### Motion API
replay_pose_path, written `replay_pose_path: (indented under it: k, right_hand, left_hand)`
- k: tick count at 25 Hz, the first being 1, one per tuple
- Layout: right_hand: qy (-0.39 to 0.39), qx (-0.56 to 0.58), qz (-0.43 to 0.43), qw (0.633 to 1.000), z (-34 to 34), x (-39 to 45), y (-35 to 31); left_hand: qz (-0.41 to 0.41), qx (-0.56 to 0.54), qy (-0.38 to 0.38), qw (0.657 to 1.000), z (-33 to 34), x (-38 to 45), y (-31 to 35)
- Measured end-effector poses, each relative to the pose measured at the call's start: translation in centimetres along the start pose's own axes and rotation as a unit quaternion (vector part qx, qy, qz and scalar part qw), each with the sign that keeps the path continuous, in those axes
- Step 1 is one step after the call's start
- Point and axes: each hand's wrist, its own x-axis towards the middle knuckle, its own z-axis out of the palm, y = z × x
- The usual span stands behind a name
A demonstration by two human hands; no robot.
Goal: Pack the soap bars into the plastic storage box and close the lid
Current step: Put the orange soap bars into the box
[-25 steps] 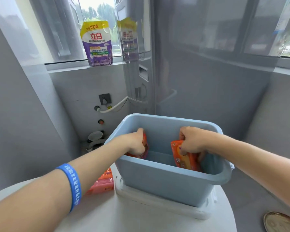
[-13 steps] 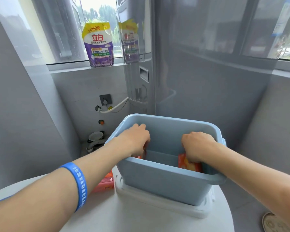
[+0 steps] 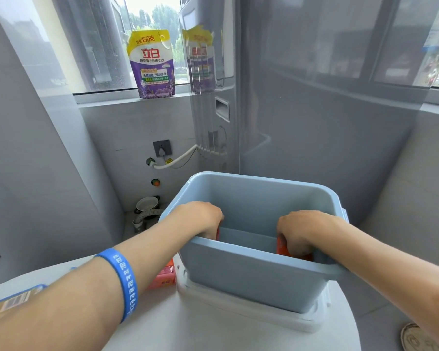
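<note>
A light blue plastic storage box [image 3: 251,279] stands open on its white lid [image 3: 238,307], which lies flat on a white round surface. Both my hands reach down inside the box. My left hand [image 3: 200,219] is at the box's left wall, closed over an orange soap bar of which only a red sliver [image 3: 217,233] shows. My right hand [image 3: 299,231] is at the right side, gripping an orange soap bar [image 3: 280,247] low in the box. More orange-pink soap bars [image 3: 164,276] lie on the surface left of the box, partly behind my left forearm.
A purple and yellow detergent pouch [image 3: 151,65] stands on the window sill. A tall grey appliance [image 3: 213,84] is behind the box. A wall socket [image 3: 162,148], hose and drain fittings [image 3: 147,211] are low at the back left. A round floor drain cover [image 3: 416,338] is bottom right.
Both hands have sunk deeper into the box with their soap bars; the bars were well visible above the rim a second ago and are now mostly hidden.
</note>
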Motion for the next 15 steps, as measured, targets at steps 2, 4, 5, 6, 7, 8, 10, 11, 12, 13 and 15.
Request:
replay_pose_path:
  k: [2, 4, 5, 6, 7, 8, 10, 11, 12, 13, 15]
  right_hand:
    - [-0.003, 0.011, -0.003, 1.0, 0.0, 0.1, 0.0]
    - [-0.003, 0.018, -0.006, 1.0, 0.0, 0.3, 0.2]
    - [-0.003, 0.017, -0.009, 1.0, 0.1, 0.5, 0.2]
    - [-0.003, 0.013, -0.01, 1.0, 0.2, 0.7, 0.1]
    - [-0.001, 0.012, -0.01, 1.0, 0.3, 1.0, 0.1]
    - [0.001, 0.015, -0.009, 1.0, 0.4, 1.1, 0.2]
    - [0.004, 0.035, -0.01, 0.999, 0.5, 1.4, 0.5]
    - [0.007, 0.049, -0.013, 0.999, 0.5, 1.5, 0.6]
    - [0.008, 0.062, -0.019, 0.998, 0.5, 1.4, 0.9]
    - [0.014, 0.065, -0.031, 0.997, 0.2, 1.2, 1.1]
    - [0.06, 0.059, -0.065, 0.994, -1.4, 0.0, 1.2]
  left_hand:
    - [0.017, -0.035, -0.009, 0.999, 0.0, 0.2, -0.3]
    - [0.049, -0.047, -0.037, 0.997, 0.0, 0.4, -0.3]
    - [0.058, -0.045, -0.061, 0.995, 0.1, 0.5, -0.3]
    - [0.056, -0.042, -0.08, 0.994, 0.1, 0.5, -0.3]
    - [0.047, -0.031, -0.09, 0.994, 0.1, 0.6, -0.2]
    - [0.035, -0.011, -0.094, 0.995, 0.1, 0.7, -0.1]
    - [0.011, 0.031, -0.088, 0.996, 0.0, 0.7, 0.1]
    - [0.008, 0.028, -0.064, 0.998, -0.1, 0.4, 0.0]
    - [0.019, -0.009, -0.022, 1.0, -0.3, -0.1, -0.1]
    - [0.041, -0.08, 0.04, 0.995, -0.5, -0.7, -0.5]
    - [0.096, -0.25, 0.202, 0.942, -0.8, -3.4, -2.1]
